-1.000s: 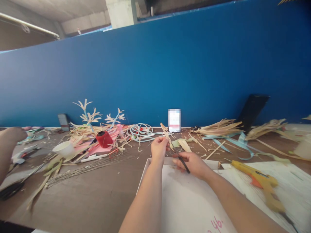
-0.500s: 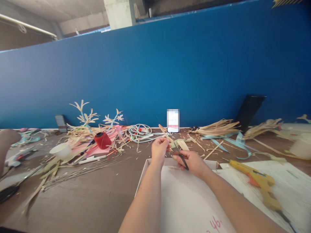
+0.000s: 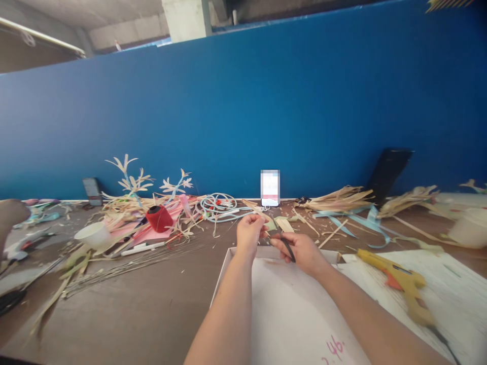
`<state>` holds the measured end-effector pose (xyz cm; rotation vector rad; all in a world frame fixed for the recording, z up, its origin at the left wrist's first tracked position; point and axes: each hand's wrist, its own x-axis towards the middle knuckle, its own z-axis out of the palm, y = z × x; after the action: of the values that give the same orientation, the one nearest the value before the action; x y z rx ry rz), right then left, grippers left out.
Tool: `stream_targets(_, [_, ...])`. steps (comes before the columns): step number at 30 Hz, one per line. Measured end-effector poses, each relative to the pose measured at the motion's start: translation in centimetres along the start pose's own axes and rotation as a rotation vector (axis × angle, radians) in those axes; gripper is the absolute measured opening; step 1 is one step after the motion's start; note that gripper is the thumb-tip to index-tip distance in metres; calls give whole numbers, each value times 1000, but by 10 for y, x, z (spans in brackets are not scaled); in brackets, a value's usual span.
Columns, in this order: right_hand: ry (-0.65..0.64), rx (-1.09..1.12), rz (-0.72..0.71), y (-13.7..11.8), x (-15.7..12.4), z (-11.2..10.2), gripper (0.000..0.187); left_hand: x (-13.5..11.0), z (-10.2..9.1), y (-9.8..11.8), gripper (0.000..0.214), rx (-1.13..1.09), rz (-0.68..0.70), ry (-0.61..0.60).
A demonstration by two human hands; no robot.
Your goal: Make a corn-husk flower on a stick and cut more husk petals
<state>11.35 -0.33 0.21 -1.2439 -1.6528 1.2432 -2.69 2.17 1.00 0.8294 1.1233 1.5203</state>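
Observation:
My left hand [image 3: 250,234] is closed in a pinch on a pale dried-leaf strip [image 3: 255,207], whose pointed end sticks up past the fingers. In my right hand [image 3: 300,249] are dark-handled scissors [image 3: 289,249], the fingers wrapped round the handles. Their blades point up and left, close to the strip; I cannot tell whether they touch it. Both hands hover over the far end of a white box [image 3: 281,299] with pink writing on it. Part of the strip is hidden by my left fingers.
Left lie a red thread spool [image 3: 160,219], leaf flowers [image 3: 139,181], a white cup [image 3: 93,235] and wires [image 3: 133,263]. A phone [image 3: 270,188] leans on the blue wall [image 3: 243,111]. Right are leaf strips [image 3: 338,199] and a yellow glue gun [image 3: 403,284]. Another person's hand [image 3: 13,215] shows far left.
The strip's tip above my left hand has tilted further left. My hands stay almost in place, and the whole view has shifted slightly.

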Motion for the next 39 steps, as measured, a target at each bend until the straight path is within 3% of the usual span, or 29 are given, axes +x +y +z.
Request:
stream_targets(7, [-33, 7, 81, -1, -2, 2, 45, 5, -3, -1, 18, -34, 14, 56])
stream_targets(13, [-78, 78, 102, -10, -6, 4, 42, 8, -7, -2, 13, 68, 93, 92])
stream_targets(26, [-107, 1, 76, -4, -4, 1, 48, 5, -8, 1, 15, 151, 90, -11])
stream_targets(39, [-82, -29, 90, -7, -3, 2, 48, 0, -6, 5, 12, 148, 42, -21])
